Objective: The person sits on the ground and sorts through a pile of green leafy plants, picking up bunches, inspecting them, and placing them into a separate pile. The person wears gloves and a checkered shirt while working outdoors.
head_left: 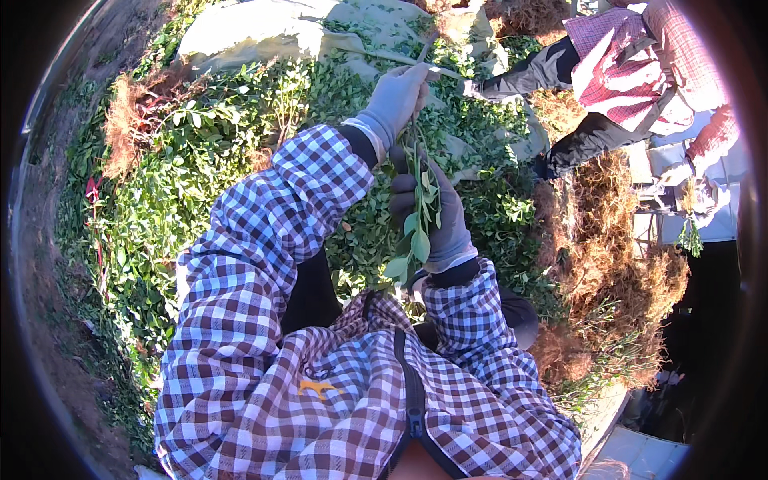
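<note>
My left hand [399,99], in a pale glove, is closed around the upper part of a leafy plant's stem, whose end sticks out above the fist. Lower down, my right hand [429,207], in a grey glove with dark fingers, grips the same plant. Its green leaves [420,243] hang down over the right palm. Exactly how the fingers sit on the stem is partly hidden. Beneath and around both hands spreads a heap of green leafy plants [360,231].
Bare-root bundles [606,222] are piled at the right; another root bundle [126,120] lies at the left. Pale cloth sheeting [252,36] covers plants ahead. At the upper right a co-worker in a red checked garment [624,66] bends over, a gloved hand holding a small bundle.
</note>
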{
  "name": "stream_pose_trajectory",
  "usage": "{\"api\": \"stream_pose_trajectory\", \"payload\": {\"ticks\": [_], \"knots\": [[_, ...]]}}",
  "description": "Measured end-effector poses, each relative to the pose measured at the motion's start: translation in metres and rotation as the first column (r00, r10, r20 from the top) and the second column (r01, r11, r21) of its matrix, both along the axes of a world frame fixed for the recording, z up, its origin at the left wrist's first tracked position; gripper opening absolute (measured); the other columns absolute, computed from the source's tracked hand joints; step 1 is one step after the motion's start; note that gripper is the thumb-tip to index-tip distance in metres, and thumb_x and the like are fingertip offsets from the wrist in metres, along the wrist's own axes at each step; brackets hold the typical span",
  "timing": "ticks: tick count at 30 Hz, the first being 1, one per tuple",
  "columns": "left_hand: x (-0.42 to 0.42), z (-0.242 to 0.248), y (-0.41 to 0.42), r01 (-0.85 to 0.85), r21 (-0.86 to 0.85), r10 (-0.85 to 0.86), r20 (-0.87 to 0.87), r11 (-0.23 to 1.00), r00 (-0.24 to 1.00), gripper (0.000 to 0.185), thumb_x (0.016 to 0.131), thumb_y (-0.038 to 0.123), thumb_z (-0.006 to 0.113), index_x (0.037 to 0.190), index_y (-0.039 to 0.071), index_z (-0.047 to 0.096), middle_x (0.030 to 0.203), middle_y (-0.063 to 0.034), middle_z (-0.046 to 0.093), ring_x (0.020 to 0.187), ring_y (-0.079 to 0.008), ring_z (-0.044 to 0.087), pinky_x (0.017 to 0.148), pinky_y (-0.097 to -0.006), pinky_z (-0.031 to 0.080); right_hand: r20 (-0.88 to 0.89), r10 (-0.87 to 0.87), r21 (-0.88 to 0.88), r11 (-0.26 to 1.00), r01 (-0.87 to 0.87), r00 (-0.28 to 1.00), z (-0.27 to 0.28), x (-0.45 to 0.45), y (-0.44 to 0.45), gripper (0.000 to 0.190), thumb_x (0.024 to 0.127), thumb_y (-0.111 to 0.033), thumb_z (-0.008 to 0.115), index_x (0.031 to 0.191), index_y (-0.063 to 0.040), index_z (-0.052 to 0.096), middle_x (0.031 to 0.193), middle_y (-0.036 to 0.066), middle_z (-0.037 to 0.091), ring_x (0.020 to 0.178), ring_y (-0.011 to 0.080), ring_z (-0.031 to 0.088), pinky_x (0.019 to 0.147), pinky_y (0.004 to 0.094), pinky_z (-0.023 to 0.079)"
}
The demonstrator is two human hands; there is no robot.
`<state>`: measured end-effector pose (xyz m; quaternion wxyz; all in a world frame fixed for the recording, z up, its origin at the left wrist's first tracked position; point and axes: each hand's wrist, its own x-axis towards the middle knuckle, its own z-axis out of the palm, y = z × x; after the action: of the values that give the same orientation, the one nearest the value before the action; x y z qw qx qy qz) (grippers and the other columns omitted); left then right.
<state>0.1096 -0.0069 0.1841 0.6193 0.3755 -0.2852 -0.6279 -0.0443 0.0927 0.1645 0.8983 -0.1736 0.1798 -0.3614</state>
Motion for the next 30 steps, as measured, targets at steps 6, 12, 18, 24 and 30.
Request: {"api": "stream_pose_trajectory", "payload": {"ticks": [6,12,18,24,30], "knots": [[0.014,-0.005,-0.008,0.092,0.045,-0.086,-0.119,0.995,0.989,0.032,0.103,0.031,0.051,0.115,0.004,0.063,0.064,0.0095,0.035,0.050,-0.0051,0.032,0.046,-0.0241,0.027,0.023,0.110,0.087,0.990,-0.111,0.994,0.011,0.022,-0.006,0.037,0.104,-0.041,0.049,0.110,-0.007,0.061,0.069,-0.006,0.039,0.058,0.0066,0.038,0.051,0.0221,0.034],[0.033,-0.035,-0.036,-0.096,0.056,0.102,-0.099,0.994,0.990,0.031,0.102,0.027,0.050,0.116,0.003,0.063,0.063,0.0086,0.039,0.049,-0.0054,0.035,0.044,-0.0248,0.028,0.173,0.002,0.020,1.000,-0.006,0.985,-0.027,0.048,-0.020,0.024,0.106,-0.033,0.045,0.103,-0.014,0.060,0.072,-0.003,0.045,0.060,0.0152,0.046,0.053,0.0279,0.041],[0.017,-0.092,-0.045,-0.150,0.228,0.138,0.069,0.962,0.988,0.029,0.097,0.021,0.049,0.114,0.003,0.064,0.063,0.0056,0.046,0.045,-0.0081,0.038,0.042,-0.0277,0.030,-0.381,-0.273,-0.036,0.959,0.281,0.883,-0.040,0.043,0.007,0.031,0.105,-0.034,0.044,0.115,-0.009,0.060,0.088,0.003,0.064,0.075,0.0187,0.063,0.066,0.0328,0.053],[0.010,-0.206,-0.065,-0.184,0.346,0.106,0.231,0.920,0.967,0.026,0.088,0.021,0.056,0.089,0.003,0.075,0.074,-0.0064,0.068,0.065,-0.0181,0.064,0.058,-0.0316,0.047,-0.522,-0.384,-0.322,0.915,0.241,0.761,-0.048,0.034,0.055,0.031,0.103,-0.041,0.048,0.095,-0.012,0.056,0.076,0.001,0.053,0.061,0.0139,0.049,0.051,0.0281,0.037],[0.097,-0.232,-0.069,-0.422,0.387,0.364,0.216,0.820,0.906,0.023,0.086,0.024,0.062,0.086,0.002,0.070,0.072,-0.0068,0.067,0.064,-0.0188,0.063,0.058,-0.0327,0.046,-0.538,-0.381,-0.140,0.920,0.366,0.752,0.016,-0.045,0.120,0.040,0.103,-0.045,0.051,0.079,-0.014,0.045,0.063,-0.005,0.033,0.046,0.0064,0.026,0.041,0.0235,0.022]]}}
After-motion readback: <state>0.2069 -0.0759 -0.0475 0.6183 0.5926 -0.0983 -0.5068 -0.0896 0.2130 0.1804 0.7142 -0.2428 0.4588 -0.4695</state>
